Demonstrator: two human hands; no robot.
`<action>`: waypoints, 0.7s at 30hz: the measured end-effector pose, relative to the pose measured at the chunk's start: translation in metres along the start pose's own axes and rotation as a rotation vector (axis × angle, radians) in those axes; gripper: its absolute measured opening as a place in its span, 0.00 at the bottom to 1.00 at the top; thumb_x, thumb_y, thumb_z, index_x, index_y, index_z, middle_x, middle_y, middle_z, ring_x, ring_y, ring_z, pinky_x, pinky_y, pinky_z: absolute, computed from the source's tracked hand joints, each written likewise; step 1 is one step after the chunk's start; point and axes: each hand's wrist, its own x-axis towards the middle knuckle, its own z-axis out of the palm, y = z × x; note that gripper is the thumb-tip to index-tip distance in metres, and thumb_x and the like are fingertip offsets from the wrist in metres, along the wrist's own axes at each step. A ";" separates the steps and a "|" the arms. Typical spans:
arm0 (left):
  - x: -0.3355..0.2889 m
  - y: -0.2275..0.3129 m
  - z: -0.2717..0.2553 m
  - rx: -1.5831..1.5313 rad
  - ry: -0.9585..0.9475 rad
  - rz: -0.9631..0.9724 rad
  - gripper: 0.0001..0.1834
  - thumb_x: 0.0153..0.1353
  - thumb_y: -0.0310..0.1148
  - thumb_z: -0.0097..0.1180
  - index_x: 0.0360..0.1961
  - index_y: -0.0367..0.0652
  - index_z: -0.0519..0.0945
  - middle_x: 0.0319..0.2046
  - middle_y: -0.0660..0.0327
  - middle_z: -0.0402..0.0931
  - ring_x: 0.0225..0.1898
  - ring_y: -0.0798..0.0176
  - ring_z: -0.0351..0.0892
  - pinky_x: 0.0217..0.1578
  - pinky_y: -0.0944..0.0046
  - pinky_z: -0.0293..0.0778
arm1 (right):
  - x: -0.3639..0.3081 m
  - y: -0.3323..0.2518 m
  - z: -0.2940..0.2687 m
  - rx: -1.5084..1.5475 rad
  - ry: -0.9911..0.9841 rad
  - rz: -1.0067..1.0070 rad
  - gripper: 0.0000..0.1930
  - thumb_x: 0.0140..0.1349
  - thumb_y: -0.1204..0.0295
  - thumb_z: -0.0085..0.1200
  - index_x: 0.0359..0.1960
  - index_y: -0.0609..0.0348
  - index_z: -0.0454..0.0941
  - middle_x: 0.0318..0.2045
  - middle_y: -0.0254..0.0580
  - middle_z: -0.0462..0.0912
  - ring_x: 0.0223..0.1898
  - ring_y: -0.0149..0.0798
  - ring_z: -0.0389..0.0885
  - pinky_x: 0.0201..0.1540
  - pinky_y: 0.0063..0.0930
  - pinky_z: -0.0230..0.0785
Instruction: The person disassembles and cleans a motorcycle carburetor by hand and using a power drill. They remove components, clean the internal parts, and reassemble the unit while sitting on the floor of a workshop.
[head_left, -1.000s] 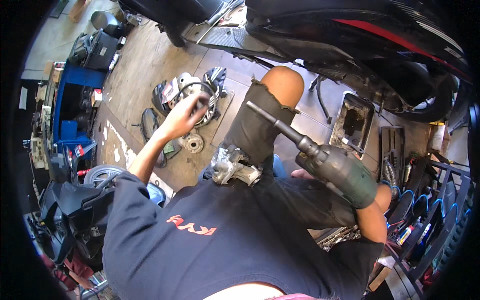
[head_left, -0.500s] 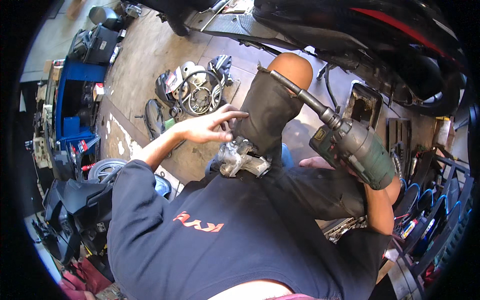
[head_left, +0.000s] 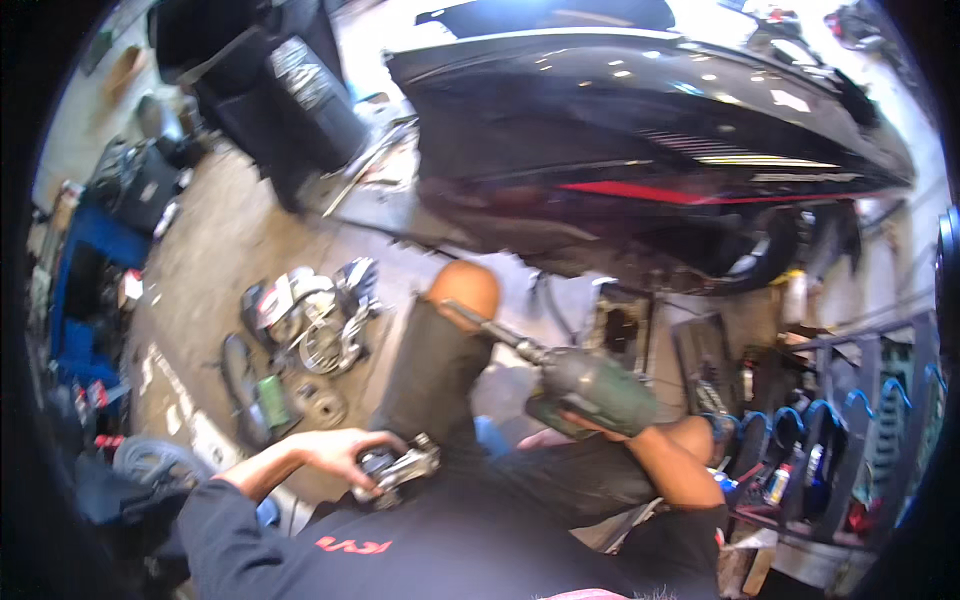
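My left hand (head_left: 340, 453) is wrapped round a silvery cast-metal part (head_left: 412, 464) that rests in my lap. The part has an irregular, branching shape, and its far side is partly hidden by my fingers. In my right hand (head_left: 598, 428) is a dark green cordless impact wrench (head_left: 600, 388) with a long socket extension. The tool's tip points up and left, over my raised knee (head_left: 467, 292). Most of the right-hand fingers are hidden behind the tool's body.
A black motor scooter (head_left: 560, 150) with a red stripe stands ahead. Loose parts, including a round metal disc (head_left: 322, 404) and a green box-like piece (head_left: 272, 400), lie on the floor at left. A dark rack (head_left: 790, 420) with blue-edged loops stands at right.
My left hand has come down from above the metal part and closed on it. The head view has tilted up, showing more of the scooter. My right hand still holds the impact wrench.
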 end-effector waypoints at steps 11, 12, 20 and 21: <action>-0.004 0.009 -0.046 -0.611 0.914 0.402 0.44 0.47 0.33 0.75 0.65 0.43 0.65 0.53 0.59 0.72 0.55 0.63 0.73 0.55 0.60 0.72 | -0.016 -0.012 -0.006 1.173 0.370 0.643 0.35 0.53 0.63 0.71 0.61 0.58 0.69 0.46 0.41 0.78 0.39 0.35 0.78 0.45 0.33 0.74; 0.008 0.020 -0.047 -0.933 0.990 0.566 0.45 0.50 0.29 0.71 0.68 0.43 0.60 0.52 0.59 0.72 0.52 0.63 0.76 0.53 0.60 0.74 | -0.016 -0.011 -0.003 1.157 0.381 0.638 0.34 0.53 0.66 0.73 0.60 0.59 0.69 0.44 0.41 0.79 0.36 0.34 0.79 0.43 0.31 0.75; 0.087 0.085 -0.068 -1.234 1.245 0.947 0.19 0.69 0.41 0.52 0.55 0.42 0.76 0.48 0.59 0.81 0.49 0.62 0.81 0.52 0.56 0.77 | 0.006 -0.032 -0.015 0.467 0.071 0.431 0.30 0.57 0.60 0.67 0.59 0.58 0.71 0.47 0.43 0.81 0.41 0.41 0.83 0.44 0.34 0.78; 0.090 0.087 -0.068 -1.203 1.245 0.952 0.19 0.69 0.41 0.51 0.55 0.41 0.76 0.48 0.58 0.81 0.49 0.62 0.81 0.52 0.56 0.77 | 0.006 -0.032 -0.015 0.443 0.039 0.463 0.31 0.54 0.58 0.68 0.58 0.57 0.73 0.47 0.42 0.82 0.42 0.41 0.84 0.44 0.33 0.79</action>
